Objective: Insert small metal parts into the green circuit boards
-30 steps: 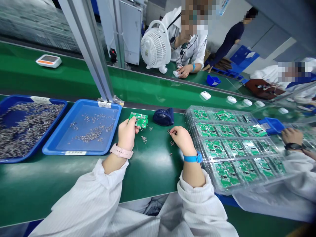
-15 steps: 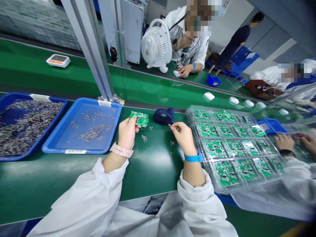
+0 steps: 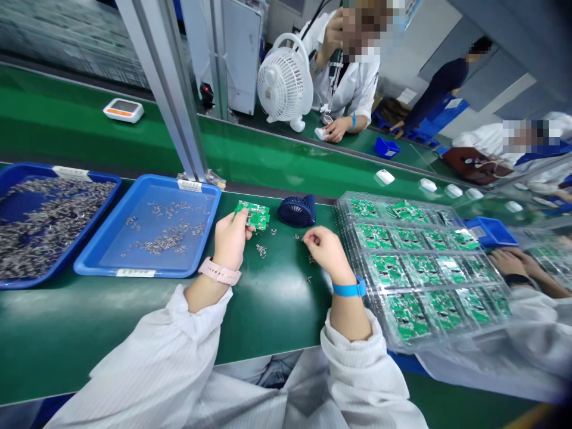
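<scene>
My left hand (image 3: 230, 238) grips a green circuit board (image 3: 254, 215) by its left edge, thumb on top, just above the table. My right hand (image 3: 326, 250) is closed, thumb and forefinger pinched together; whatever is between the fingertips is too small to make out. Just left of those fingertips lies a small metal clip (image 3: 296, 237). Between my hands a little pile of similar metal clips (image 3: 261, 250) rests on the green table (image 3: 272, 310). More clips lie close to my right hand, partly hidden by it.
A dark blue small fan (image 3: 297, 211) stands behind my hands. On the left are a blue tray of scattered clips (image 3: 134, 262) and a fuller blue tray (image 3: 49, 277). Stacked clear trays of circuit boards (image 3: 404, 271) stand right. A co-worker's hands (image 3: 513, 265) are beyond them.
My right hand has come slightly down and toward me, away from the small fan. A metal clip that was at its fingertips now seems to lie on the table. My left hand stays put.
</scene>
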`<action>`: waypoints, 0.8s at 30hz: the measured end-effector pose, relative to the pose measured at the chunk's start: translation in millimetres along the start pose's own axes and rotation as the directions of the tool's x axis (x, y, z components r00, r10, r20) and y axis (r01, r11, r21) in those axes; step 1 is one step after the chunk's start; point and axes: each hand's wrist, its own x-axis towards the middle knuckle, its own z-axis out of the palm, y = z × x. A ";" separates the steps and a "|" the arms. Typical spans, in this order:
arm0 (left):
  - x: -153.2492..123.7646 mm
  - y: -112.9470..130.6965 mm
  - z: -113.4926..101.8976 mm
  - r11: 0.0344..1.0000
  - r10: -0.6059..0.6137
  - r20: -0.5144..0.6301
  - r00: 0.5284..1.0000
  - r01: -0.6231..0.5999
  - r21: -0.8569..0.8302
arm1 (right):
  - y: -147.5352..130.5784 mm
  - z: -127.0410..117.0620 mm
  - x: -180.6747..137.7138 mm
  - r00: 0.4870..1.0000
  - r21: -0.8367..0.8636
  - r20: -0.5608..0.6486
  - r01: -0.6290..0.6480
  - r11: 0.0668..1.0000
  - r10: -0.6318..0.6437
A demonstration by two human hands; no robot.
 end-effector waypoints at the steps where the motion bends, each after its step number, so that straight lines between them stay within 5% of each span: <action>1: 0.1 -0.3 -0.1 1.000 0.003 0.002 1.000 -0.003 0.002 | 0.1 -0.7 -0.2 1.000 0.001 0.002 -0.017 1.000 0.017; 5: -0.4 -1.0 -0.5 1.000 -0.001 0.003 1.000 0.001 0.008 | 2.4 -6.3 -1.1 0.988 0.082 -0.080 -0.124 0.989 0.130; 8: -0.9 -0.9 -0.5 1.000 -0.015 0.006 1.000 0.015 0.023 | 2.5 -8.8 -2.2 0.991 0.046 -0.011 -0.135 0.990 0.136; 18: -1.1 -1.1 0.6 0.999 -0.027 0.007 1.000 0.027 0.039 | -25.5 29.3 7.3 0.949 -0.261 0.040 0.312 0.913 -0.313; 24: -1.8 -1.5 1.0 0.998 -0.030 0.016 0.999 0.029 0.048 | -23.4 37.2 13.0 0.930 -0.374 0.129 0.367 0.852 -0.344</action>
